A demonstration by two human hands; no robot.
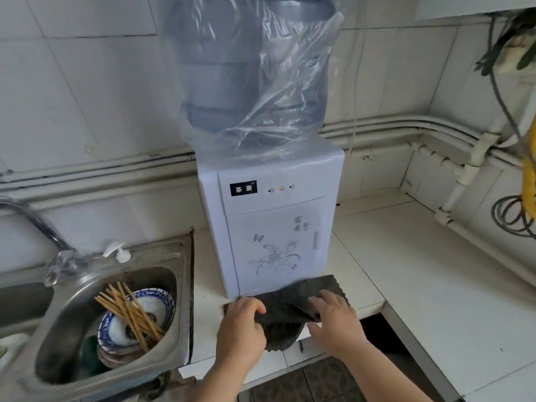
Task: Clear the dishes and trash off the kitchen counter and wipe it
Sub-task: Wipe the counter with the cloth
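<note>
A dark grey cloth (293,303) lies on the white tiled counter (406,256), right in front of the water dispenser. My left hand (242,326) grips the cloth's left edge with curled fingers. My right hand (336,317) rests on the cloth's right part, fingers spread over it. Part of the cloth hangs over the counter's front edge. In the steel sink (171,288) at the left sit stacked blue-rimmed bowls (121,332) with several wooden chopsticks (127,311) leaning across them.
A white water dispenser (275,224) with a plastic-wrapped bottle (249,74) stands at the counter's back. A faucet (43,227) and soap pump (120,252) flank the sink. Pipes run along the wall; cables (516,216) hang at the right. The counter has a gap below at front right.
</note>
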